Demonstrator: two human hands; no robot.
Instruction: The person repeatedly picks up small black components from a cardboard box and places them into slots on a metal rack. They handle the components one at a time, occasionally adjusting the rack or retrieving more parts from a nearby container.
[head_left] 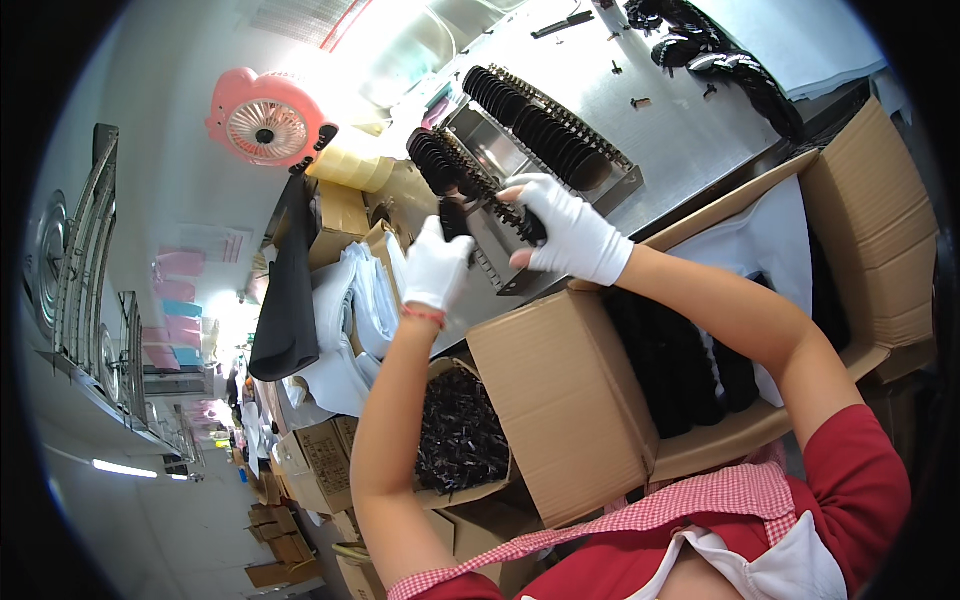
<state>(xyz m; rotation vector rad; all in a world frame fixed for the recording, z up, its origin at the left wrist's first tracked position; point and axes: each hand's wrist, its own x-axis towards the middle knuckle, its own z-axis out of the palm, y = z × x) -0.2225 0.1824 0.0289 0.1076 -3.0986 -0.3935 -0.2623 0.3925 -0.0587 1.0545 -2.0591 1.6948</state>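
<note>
A metal rack (510, 275) on the steel table bears two rows of upright black rounded pieces, with toothed bars beside them. My left hand (437, 268), in a white glove with bare fingertips, is closed on a black flat piece (453, 216) at the near end of the left row (431, 160). My right hand (572, 232), gloved the same way, has its thumb and fingers apart around the near end of the left toothed bar (487, 190). One fingertip touches that bar. The right row (540, 130) stands beyond my right hand.
An open carton (560, 410) with dark bundles stands close in front of me. Left of it is a box of small black pieces (462, 430). A pink fan (265, 120) and yellow tape rolls (350, 168) are at the far left. Black glossy bundles (720, 60) lie on the table's far right.
</note>
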